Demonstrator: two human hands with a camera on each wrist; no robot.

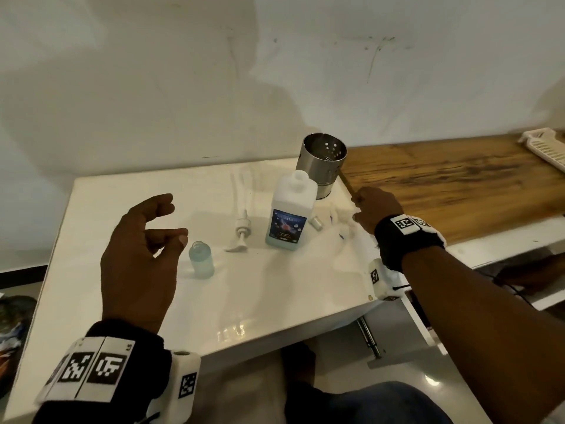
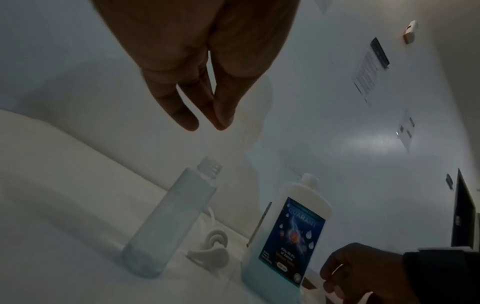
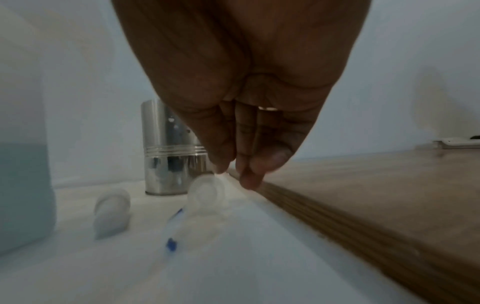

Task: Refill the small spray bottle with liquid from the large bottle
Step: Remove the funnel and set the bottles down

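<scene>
The small clear spray bottle (image 1: 201,260) (image 2: 168,222) stands uncapped on the white table (image 1: 275,301), with pale liquid in it. Its white pump head (image 1: 241,234) (image 2: 210,251) lies beside it. The large white bottle (image 1: 290,212) (image 2: 285,236) stands upright without a cap and holds blue liquid low down. Its cap (image 1: 315,223) (image 3: 111,211) lies to the right. My left hand (image 1: 175,220) (image 2: 205,125) hovers empty above and left of the small bottle, fingers loosely curled. My right hand (image 1: 357,208) (image 3: 244,170) points its fingertips down at a small clear plastic piece with a blue tip (image 3: 205,195) (image 1: 339,223), holding nothing.
A perforated steel cup (image 1: 322,163) (image 3: 168,154) stands behind the large bottle. A wooden counter (image 1: 458,179) (image 3: 363,195) adjoins the table on the right, with a white rack (image 1: 547,145) at its far end. A white wall rises close behind.
</scene>
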